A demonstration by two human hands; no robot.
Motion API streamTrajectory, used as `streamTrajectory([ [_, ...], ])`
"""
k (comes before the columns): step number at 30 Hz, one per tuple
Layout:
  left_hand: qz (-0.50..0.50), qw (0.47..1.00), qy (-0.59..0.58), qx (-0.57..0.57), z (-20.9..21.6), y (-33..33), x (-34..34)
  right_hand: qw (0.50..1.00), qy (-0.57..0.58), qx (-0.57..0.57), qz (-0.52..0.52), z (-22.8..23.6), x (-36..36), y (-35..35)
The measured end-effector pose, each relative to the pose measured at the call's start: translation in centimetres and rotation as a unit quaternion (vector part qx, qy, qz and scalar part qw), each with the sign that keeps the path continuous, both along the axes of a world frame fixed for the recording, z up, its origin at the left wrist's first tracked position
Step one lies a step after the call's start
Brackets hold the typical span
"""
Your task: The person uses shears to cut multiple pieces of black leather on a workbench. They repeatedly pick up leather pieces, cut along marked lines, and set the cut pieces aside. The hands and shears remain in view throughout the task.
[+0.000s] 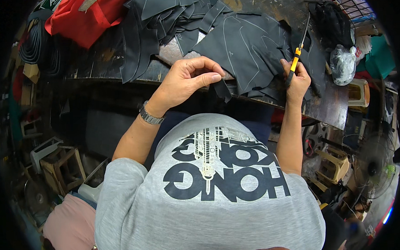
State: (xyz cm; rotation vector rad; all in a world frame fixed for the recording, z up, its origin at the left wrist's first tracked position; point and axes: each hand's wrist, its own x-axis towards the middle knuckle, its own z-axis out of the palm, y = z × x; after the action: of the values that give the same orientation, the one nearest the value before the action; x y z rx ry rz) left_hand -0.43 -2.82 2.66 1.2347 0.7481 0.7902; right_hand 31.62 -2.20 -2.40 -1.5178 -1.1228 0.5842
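dark pieces [241,51] on table [268,2] amid stools [337,165]

This looks like a workshop, shown by a worn bench [266,1], black pieces [239,46] with pale outlines, scissors [296,57], rolled material [36,44] and crowded stools [63,169].

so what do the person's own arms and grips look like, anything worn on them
Short, heathered light grey sleeves cover the upper arms, and both forearms are bare. A silver-coloured watch with a metal link band circles the left wrist; the right wrist is bare. The left grip and right grip are ungloved.
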Motion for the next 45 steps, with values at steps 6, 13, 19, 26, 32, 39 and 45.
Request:
streamTrajectory([
  [6, -0.170, 0.944, 0.206, 0.195, -0.8, -1.9, 0.5, 1.000, 0.011, 0.018, 0.010, -0.1, -0.1, -0.2],
  [13, -0.089, 0.992, 0.075, -0.042, -2.3, -2.6, 3.5, 0.998, 0.061, 0.000, 0.006, 0.7, -0.3, -0.6],
  [19, 0.078, 0.989, -0.118, -0.049, -3.0, -2.7, 4.8, 0.984, 0.140, -0.086, 0.063, 2.4, -0.6, -3.5],
  [26, 0.059, 0.991, -0.105, -0.056, -3.3, -1.5, 4.7, 0.922, 0.257, -0.210, 0.199, 3.3, -1.0, -8.9],
  [32, -0.024, 0.996, -0.037, -0.078, -3.1, -0.8, 5.6, 0.842, 0.252, -0.369, 0.302, 2.1, -1.5, -12.7],
  [39, -0.049, 0.997, -0.014, -0.050, -3.3, -2.2, 7.8, 0.836, 0.253, -0.412, 0.258, 2.3, 0.2, -16.2],
  [45, -0.063, 0.996, -0.021, -0.058, -3.5, -3.9, 8.4, 0.826, 0.259, -0.430, 0.256, 3.1, 1.8, -19.1],
])
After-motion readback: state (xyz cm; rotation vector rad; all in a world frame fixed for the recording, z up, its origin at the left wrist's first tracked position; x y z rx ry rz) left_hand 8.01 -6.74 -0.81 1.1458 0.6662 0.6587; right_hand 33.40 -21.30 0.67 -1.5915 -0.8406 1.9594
